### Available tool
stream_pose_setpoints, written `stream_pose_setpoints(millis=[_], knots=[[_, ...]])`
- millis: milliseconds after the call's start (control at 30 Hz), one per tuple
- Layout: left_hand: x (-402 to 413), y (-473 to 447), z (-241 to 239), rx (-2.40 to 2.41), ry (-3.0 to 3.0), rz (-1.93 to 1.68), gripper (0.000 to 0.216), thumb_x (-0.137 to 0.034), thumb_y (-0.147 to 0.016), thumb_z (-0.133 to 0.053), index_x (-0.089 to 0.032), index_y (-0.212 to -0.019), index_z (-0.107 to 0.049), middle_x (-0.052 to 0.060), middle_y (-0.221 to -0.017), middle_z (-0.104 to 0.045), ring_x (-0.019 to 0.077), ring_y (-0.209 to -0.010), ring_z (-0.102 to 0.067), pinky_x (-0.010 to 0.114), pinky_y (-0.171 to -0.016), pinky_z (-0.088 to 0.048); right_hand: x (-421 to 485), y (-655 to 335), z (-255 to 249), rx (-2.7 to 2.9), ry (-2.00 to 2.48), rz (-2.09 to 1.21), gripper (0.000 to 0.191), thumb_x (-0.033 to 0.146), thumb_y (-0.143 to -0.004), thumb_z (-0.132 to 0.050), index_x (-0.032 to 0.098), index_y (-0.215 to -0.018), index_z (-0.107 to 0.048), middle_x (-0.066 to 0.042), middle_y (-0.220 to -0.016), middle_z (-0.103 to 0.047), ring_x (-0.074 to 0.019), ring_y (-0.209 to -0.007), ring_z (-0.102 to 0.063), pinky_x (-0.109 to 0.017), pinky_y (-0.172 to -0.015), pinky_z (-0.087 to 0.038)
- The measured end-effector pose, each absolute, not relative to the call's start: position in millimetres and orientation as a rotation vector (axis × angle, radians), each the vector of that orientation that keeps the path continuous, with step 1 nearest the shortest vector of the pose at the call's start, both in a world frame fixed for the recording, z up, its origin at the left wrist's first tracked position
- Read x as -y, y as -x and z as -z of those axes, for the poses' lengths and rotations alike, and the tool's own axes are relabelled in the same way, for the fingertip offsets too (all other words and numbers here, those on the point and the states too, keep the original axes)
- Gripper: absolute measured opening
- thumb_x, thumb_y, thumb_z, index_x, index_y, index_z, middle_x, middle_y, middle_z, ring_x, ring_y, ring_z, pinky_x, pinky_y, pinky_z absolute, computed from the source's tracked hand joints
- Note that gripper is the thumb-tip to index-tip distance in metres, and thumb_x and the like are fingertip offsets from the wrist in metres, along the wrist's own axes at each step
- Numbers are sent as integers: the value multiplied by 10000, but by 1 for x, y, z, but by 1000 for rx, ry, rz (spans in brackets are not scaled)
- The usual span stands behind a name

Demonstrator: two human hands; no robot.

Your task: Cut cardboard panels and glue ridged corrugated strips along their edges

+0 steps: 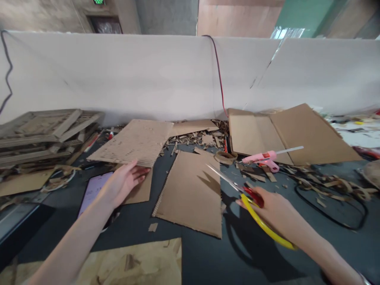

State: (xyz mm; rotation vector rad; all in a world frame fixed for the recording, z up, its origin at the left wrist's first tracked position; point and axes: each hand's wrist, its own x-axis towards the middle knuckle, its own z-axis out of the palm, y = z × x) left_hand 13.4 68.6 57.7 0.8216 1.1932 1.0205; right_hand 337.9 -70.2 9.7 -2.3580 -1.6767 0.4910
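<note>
My right hand (274, 213) grips a pair of scissors (246, 196) with red and yellow handles. Its open blades point up and left over the right edge of a flat cardboard piece (191, 194) lying on the dark table. My left hand (124, 180) reaches forward with fingers stretched out, resting on a smaller cardboard piece (139, 192) just under the edge of a ribbed corrugated sheet (133, 142). It holds nothing.
A pink glue gun (264, 158) lies behind the scissors, by large folded cardboard (291, 132). A phone (93, 190) lies under my left wrist. Cardboard frames (44, 132) are stacked at left. Scraps, a black cable (332, 209), a red cable (219, 79) and a white partition (148, 75) surround.
</note>
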Motion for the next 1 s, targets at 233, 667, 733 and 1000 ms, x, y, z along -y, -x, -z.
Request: stream_pose_setpoints(millis=[233,667,733,1000], knots=[[-81,-38,-27,-1413,-1522,-637,313,-457,-634,-647,-166,-750,-663,93,-715,-683,225,-633,-610,252,-544,-411,125,-378,-2,1329,2632,-495,313,591,-577,-472,338,-754,-525,-85,-717,-673,-350,-739,-620,-431,-632,-444],[-74,-58,-29,-1168,-2080,-198,345,-168,-655,-524,-185,-981,-636,50,-984,-672,219,-856,-607,289,-762,-423,160,-417,39,1362,2527,-132,310,530,-626,-398,296,-748,-560,-98,-653,-668,-320,-573,-633,-433,-504,-469],[-74,-58,-31,-1129,-2183,-50,361,-147,-705,-462,-173,-1035,-604,59,-1036,-651,199,-908,-594,285,-790,-423,158,-415,35,1414,2523,-96,395,529,-629,-363,239,-784,-582,-133,-748,-672,-314,-647,-642,-430,-567,-498],[-70,-100,-30,-1126,-2606,-28,421,-230,-747,-511,-100,-1146,-549,150,-1091,-590,287,-990,-539,391,-813,-415,151,-420,14,1766,2532,-50,382,413,-579,-582,140,-828,-679,-155,-920,-650,-300,-810,-618,-410,-754,-496]])
